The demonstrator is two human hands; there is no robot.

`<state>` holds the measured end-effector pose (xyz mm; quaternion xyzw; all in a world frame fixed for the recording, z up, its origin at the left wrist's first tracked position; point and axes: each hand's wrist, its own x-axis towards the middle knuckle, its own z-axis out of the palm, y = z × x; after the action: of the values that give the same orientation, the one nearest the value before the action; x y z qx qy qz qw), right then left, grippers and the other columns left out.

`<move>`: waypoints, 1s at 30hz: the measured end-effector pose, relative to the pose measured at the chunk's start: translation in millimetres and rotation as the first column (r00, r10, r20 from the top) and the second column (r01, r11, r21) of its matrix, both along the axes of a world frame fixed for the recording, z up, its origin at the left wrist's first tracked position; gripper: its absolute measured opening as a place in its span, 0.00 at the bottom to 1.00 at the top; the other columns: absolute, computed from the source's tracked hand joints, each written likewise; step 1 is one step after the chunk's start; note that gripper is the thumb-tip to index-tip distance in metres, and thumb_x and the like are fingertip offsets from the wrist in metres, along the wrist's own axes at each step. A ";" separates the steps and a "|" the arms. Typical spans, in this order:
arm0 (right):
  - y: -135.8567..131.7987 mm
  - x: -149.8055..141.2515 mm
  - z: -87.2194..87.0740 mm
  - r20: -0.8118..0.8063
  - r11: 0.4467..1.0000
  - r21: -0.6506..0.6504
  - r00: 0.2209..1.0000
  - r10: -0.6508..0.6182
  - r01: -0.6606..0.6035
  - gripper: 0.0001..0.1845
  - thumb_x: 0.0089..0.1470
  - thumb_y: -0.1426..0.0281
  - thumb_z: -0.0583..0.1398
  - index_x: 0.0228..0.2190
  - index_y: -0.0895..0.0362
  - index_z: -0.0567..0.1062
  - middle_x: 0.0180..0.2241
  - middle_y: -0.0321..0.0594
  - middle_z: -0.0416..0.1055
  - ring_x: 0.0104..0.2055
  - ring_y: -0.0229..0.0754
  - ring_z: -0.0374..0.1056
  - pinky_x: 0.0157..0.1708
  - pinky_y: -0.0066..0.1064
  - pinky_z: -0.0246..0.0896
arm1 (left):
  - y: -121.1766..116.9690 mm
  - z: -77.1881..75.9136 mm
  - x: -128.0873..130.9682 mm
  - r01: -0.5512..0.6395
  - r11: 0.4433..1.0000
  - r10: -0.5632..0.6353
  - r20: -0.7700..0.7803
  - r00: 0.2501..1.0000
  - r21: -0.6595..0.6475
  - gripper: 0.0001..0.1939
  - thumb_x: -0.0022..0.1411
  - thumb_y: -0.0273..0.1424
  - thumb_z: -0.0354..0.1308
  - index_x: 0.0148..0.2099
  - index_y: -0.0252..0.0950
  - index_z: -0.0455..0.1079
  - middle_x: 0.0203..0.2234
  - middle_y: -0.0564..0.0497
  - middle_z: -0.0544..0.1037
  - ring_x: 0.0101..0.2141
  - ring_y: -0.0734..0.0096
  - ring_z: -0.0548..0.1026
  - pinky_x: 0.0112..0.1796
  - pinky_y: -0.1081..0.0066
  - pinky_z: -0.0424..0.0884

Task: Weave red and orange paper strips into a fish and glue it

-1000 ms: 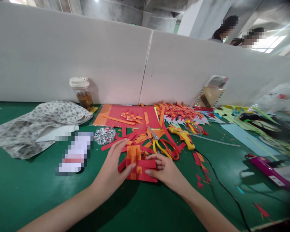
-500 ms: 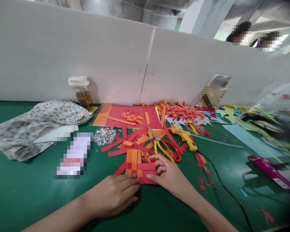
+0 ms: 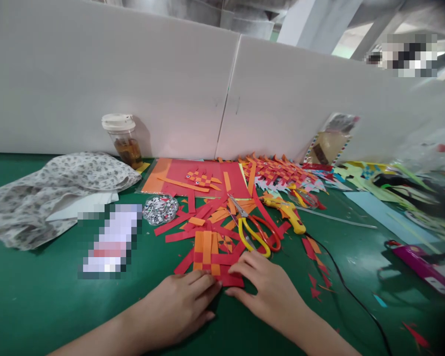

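A small weave of red and orange paper strips (image 3: pixel 206 249) lies flat on the green table in front of me, its loose orange ends pointing away and its red ends to the right. My left hand (image 3: pixel 181 306) presses fingertips onto the lower edge of this weave, with fingers together. Over the red ends at the right is my right hand (image 3: pixel 265 287), thumb and fingers spread apart, fingertips at the red paper. Just beyond it lie open-handled scissors (image 3: pixel 257 232) with yellow and red grips. Red and orange paper scraps (image 3: pixel 213 215) are scattered behind the weave.
Left stand a phone (image 3: pixel 113 237), a printed cloth (image 3: pixel 77 178) and a lidded drink cup (image 3: pixel 124 143). A tub of googly eyes (image 3: pixel 160 209) sits nearby. Behind are a paper fish (image 3: pixel 202 179) and piled woven fish (image 3: pixel 282 173). A yellow glue gun (image 3: pixel 289 215) trails a black cord (image 3: pixel 341 282) rightward.
My right hand has come off its grip on the red strips, thumb and fingers parting and moving slightly down and right. My left fingers have slid a little right along the weave's lower edge.
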<state>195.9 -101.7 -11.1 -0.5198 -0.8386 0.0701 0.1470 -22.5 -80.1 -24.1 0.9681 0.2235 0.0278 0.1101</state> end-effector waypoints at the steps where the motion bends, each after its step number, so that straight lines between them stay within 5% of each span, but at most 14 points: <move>1: 0.4 0.8 -0.8 0.036 0.999 0.006 0.998 0.042 -0.042 0.05 0.51 0.66 0.61 0.32 0.53 0.73 0.30 0.38 0.69 0.33 0.41 0.64 0.31 0.30 0.59 | 0.0 0.2 -0.1 -0.002 1.000 0.002 -0.004 1.000 -0.005 0.20 0.65 0.35 0.45 0.57 0.34 0.57 0.46 0.45 0.72 0.44 0.60 0.72 0.38 0.64 0.75; 7: -1.1 16.4 -3.0 0.201 0.952 0.086 0.941 0.271 -0.293 0.12 0.53 0.77 0.53 0.36 0.55 0.74 0.29 0.40 0.70 0.31 0.41 0.62 0.31 0.32 0.58 | 0.1 0.1 0.5 0.012 1.000 -0.012 0.004 1.000 -0.001 0.19 0.66 0.34 0.42 0.57 0.34 0.56 0.45 0.44 0.72 0.44 0.61 0.71 0.39 0.65 0.74; 14: -5.8 22.6 8.2 0.108 0.930 0.134 0.938 0.329 -0.342 0.19 0.52 0.76 0.52 0.46 0.58 0.72 0.40 0.44 0.74 0.43 0.44 0.66 0.45 0.37 0.61 | -1.7 -1.3 2.2 -0.010 1.000 0.010 -0.005 1.000 -0.005 0.19 0.66 0.34 0.44 0.57 0.35 0.56 0.44 0.45 0.72 0.45 0.60 0.71 0.37 0.66 0.75; 25: -8.1 22.3 -1.9 0.021 0.950 0.198 0.970 0.243 -0.242 0.19 0.51 0.78 0.52 0.45 0.58 0.71 0.36 0.44 0.75 0.40 0.44 0.68 0.41 0.39 0.63 | -2.6 -7.3 0.1 0.000 1.000 -0.001 0.070 0.998 0.020 0.20 0.65 0.32 0.45 0.58 0.33 0.56 0.52 0.40 0.68 0.51 0.56 0.68 0.43 0.63 0.73; 30: 6.4 16.3 -3.0 0.005 0.972 0.212 0.995 0.103 -0.102 0.15 0.55 0.75 0.53 0.44 0.56 0.70 0.39 0.44 0.74 0.42 0.44 0.67 0.43 0.38 0.62 | -2.6 -12.1 -1.1 -0.012 0.999 0.007 0.116 0.993 0.045 0.20 0.65 0.31 0.46 0.58 0.34 0.56 0.56 0.38 0.64 0.54 0.53 0.65 0.46 0.59 0.71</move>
<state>212.2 -95.3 -14.1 -0.4569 -0.8666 -0.0106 0.2003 -23.7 -82.7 -36.3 0.9660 0.2207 0.0896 0.1008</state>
